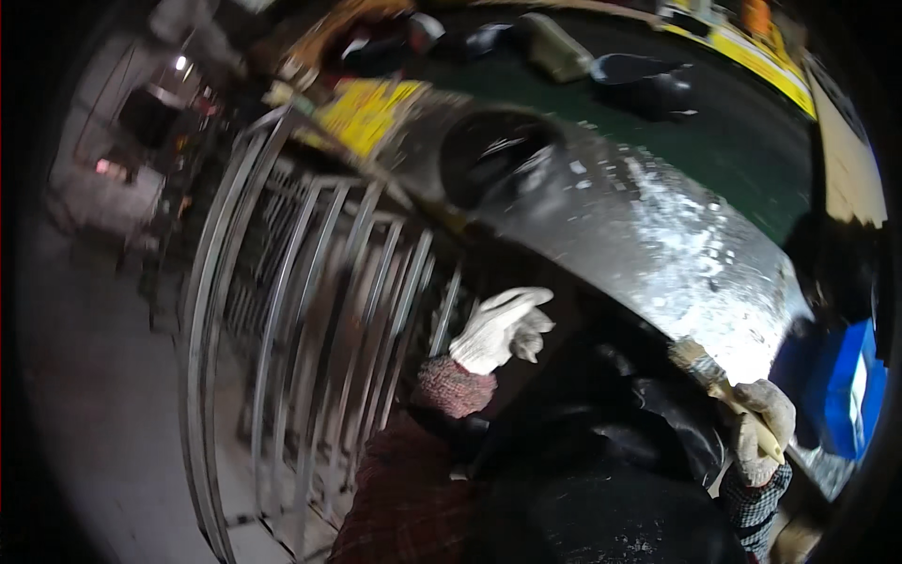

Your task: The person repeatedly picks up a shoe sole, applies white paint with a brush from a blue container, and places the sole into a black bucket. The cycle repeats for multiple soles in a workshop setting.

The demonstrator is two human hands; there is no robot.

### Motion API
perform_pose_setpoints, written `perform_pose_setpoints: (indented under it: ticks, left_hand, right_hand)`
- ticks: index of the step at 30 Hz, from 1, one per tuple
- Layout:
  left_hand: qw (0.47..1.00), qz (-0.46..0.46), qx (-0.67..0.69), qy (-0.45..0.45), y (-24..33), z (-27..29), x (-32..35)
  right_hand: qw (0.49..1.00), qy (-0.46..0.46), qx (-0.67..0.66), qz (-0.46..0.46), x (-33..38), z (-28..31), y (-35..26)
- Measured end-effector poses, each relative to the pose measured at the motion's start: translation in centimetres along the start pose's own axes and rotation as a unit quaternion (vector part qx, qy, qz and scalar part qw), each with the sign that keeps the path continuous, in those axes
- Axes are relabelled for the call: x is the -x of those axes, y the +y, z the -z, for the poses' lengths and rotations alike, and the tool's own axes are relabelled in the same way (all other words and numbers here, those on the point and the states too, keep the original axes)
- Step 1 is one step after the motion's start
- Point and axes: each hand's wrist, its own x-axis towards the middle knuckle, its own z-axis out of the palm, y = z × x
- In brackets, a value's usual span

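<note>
My left hand (501, 331), in a white knit glove, hovers beside the metal rack (324, 216). Its fingers are loosely bent and apart, with nothing seen in them. A gloved right hand (769, 406), mine, is closed around the pale handle of a flat brush (697, 362). The bristles sit at the near edge of a grey metal worktop (601, 211), which is smeared with whitish flecks and shines under a light. Farther along the worktop is a dark round thing (493, 155), blurred by motion.
Beyond the worktop runs a dark green surface (742, 155) like a conveyor belt, carrying black shiny pieces (644, 85) that look like shoe parts. A yellow sheet (366, 113) lies at the worktop's far left end. A blue box (850, 390) stands at the right.
</note>
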Motion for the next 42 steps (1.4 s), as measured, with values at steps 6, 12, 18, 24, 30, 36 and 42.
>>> perform_pose_setpoints:
  ticks: [6, 12, 18, 24, 30, 36, 42]
  left_hand:
    - [0.885, 0.010, -0.297, 0.358, -19.7, 20.3, 16.1]
    - [0.837, 0.067, -0.304, 0.449, -24.1, 22.0, 19.1]
    - [0.627, -0.487, -0.452, 0.406, -6.9, 16.1, 13.5]
    - [0.446, -0.327, -0.691, 0.465, -1.0, 19.8, 16.1]
    - [0.454, 0.009, -0.720, 0.525, -9.4, 27.8, 7.8]
    - [0.171, 0.072, -0.791, 0.583, -8.6, 30.4, 0.9]
    - [0.609, 0.144, -0.639, 0.447, -0.8, 25.7, 2.1]
  right_hand:
    - [0.996, 0.000, 0.086, 0.028, -1.7, -3.0, -3.6]
    - [0.999, 0.027, 0.015, -0.013, -2.2, -7.5, -6.8]
    - [0.991, -0.066, 0.094, 0.071, -3.1, -9.0, -10.5]
    - [0.990, 0.046, 0.116, 0.071, -1.8, -7.5, -12.8]
    - [0.986, 0.007, 0.121, 0.116, -4.8, -8.7, -13.0]
    - [0.898, -0.076, 0.367, 0.231, -12.8, -15.0, -12.4]
    - [0.874, -0.242, 0.339, 0.251, -21.9, -20.5, -6.1]
